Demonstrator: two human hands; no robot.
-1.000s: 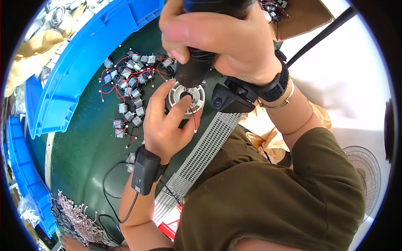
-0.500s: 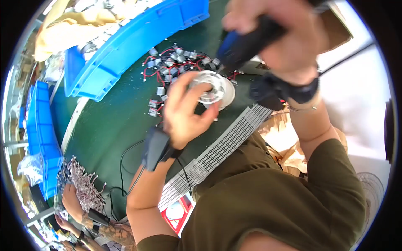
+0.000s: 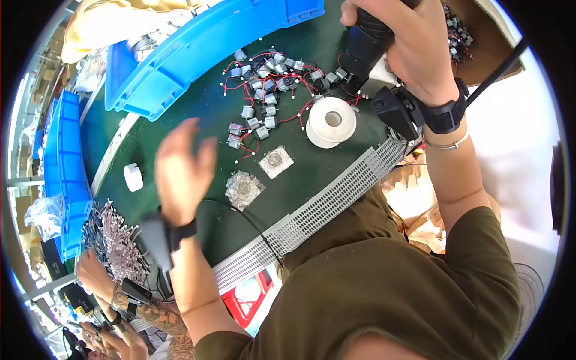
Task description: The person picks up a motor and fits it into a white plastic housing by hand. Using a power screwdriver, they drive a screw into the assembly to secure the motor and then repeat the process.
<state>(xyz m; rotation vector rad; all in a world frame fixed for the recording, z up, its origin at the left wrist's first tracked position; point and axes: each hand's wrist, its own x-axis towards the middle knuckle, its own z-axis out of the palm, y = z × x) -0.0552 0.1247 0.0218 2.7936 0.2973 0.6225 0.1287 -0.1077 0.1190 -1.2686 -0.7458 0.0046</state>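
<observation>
My left hand [image 3: 182, 171] is over the left part of the green table, blurred by motion, with its thumb apart from its fingers and nothing in it. Left of it, a small white round piece [image 3: 133, 177] stands on the table. In my right hand [image 3: 417, 51] is a black power screwdriver [image 3: 367, 48], its tip pointing down beside the motors. A white round spool-like stand [image 3: 332, 122] is on the table below that tip. Several small silver motors [image 3: 264, 84] with red and black wires lie in a loose heap.
Blue bins [image 3: 198, 57] line the far and left sides. Two greyish patches [image 3: 276, 161] mark the table near a perforated metal strip [image 3: 324, 207]. A cardboard box [image 3: 480, 54] of parts is at right. A co-worker's hand [image 3: 95, 273] touches a bundle of wires [image 3: 120, 243].
My left hand has let go of the clear-white round part at the stand and swung left. A white round piece now shows at left. The screwdriver has lifted away from the stand.
</observation>
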